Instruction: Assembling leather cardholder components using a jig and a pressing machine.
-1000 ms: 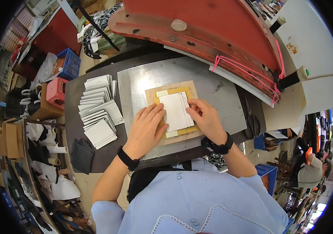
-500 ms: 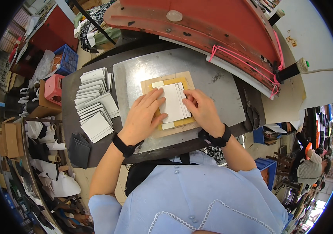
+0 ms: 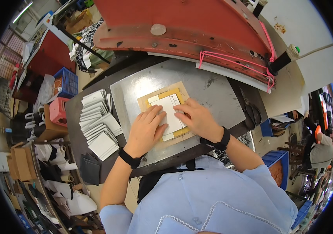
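Observation:
A flat white panel [image 3: 169, 113] with a layered right edge lies on a yellow template [image 3: 173, 91], which rests on a tan board [image 3: 143, 100]. My left hand [image 3: 146, 126] lies over the panel's left side with its fingers stretched out and the thumb apart. At the panel's right edge, my right hand [image 3: 198, 119] has curled fingers, with thumb and forefinger pinching near the thin strips there. The fingertips partly hide that edge. Beneath the board is a grey metal plate [image 3: 217, 97].
Overlapping white panels [image 3: 102, 123] are fanned out on the dark table at the left, with dark pieces [image 3: 89, 168] nearer me. Scissors [image 3: 251, 111] lie at the table's right. A large red machine [image 3: 189, 27] with pink cord stands along the far side. A person [image 3: 322, 150] sits far right.
The whole view has shifted slightly, with the table sitting lower and tilted. Both hands stay on the panel; my right fingers have moved a little along its right edge.

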A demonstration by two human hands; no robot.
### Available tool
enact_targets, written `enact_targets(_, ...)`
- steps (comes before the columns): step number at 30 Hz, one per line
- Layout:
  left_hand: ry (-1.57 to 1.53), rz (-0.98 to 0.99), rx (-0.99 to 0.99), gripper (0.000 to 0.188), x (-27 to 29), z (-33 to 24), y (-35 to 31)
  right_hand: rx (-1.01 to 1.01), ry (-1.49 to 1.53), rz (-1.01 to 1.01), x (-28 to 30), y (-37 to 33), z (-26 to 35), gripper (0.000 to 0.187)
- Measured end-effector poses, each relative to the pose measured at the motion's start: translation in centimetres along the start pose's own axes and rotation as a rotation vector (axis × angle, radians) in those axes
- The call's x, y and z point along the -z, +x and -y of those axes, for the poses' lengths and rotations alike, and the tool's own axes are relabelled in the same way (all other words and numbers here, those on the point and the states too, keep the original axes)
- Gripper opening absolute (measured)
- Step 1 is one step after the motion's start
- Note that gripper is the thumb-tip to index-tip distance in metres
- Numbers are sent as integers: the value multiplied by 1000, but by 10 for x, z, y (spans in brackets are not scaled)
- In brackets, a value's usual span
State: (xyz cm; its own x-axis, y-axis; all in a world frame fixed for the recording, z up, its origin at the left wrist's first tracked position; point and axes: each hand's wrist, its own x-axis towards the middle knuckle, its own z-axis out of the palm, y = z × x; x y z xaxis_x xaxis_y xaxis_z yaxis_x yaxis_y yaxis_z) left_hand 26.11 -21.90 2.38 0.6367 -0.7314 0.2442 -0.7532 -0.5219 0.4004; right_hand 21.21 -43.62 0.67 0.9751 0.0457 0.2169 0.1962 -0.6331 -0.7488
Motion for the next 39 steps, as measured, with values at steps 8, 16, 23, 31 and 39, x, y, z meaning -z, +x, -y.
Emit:
enact_targets(8, 77, 70, -26, 40, 7, -6, 12, 328, -418, -19, -1, -1, 0, 35)
enact_targets(16, 247, 59, -116, 38, 12, -14, 19, 388, -486, -54, -1, -16, 3, 36)
enact_targets(23, 208, 38, -89, 38, 7, -18, 18, 393, -466, 1, 9, -48, 13, 34)
enact_targets(31, 148, -26, -12, 51, 6, -24, 16, 417, -474, 42, 12, -43, 17, 32)
enact_targets(39, -10, -412, 284, 46, 27, -35, -29, 190, -342, -253, 77, -35, 27, 43)
